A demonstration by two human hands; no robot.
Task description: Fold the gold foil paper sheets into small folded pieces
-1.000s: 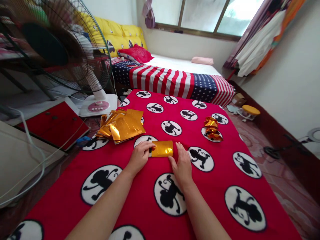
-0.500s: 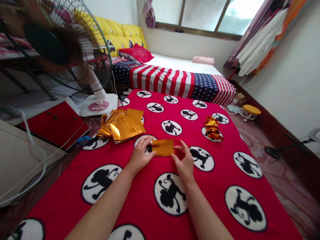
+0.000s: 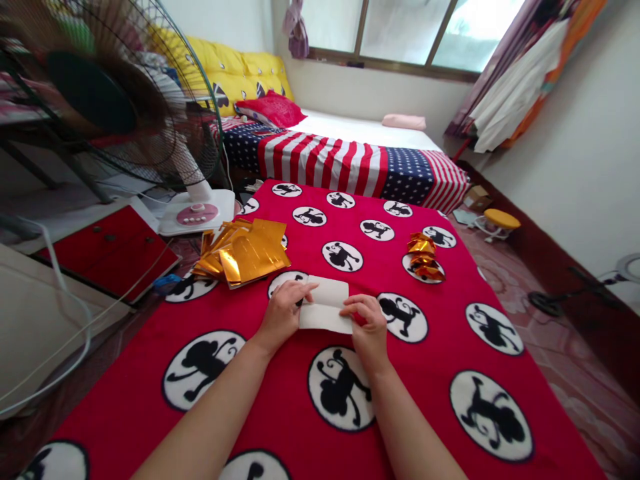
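A sheet of foil paper [image 3: 326, 316] lies in front of me with its white side up and a crease running across its middle. My left hand [image 3: 286, 312] is closed on the sheet's left edge, near the crease. On the opposite edge, my right hand [image 3: 367, 323] grips the paper with bent fingers. Beyond my left hand is a fanned pile of gold foil sheets [image 3: 255, 250]. A short row of folded gold foil pieces [image 3: 424, 257] sits to the far right of my right hand.
The red cloth [image 3: 320, 230] with monkey prints covers the table. A running fan [image 3: 100, 100] stands at the left above a red panel [image 3: 107, 250]. Behind the table is a bed [image 3: 325, 157]; a yellow stool [image 3: 501, 219] is on the floor at right.
The paper, folded with its gold side showing before, is now opened out with its white side up. Both hands have curled their fingers in on its edges.
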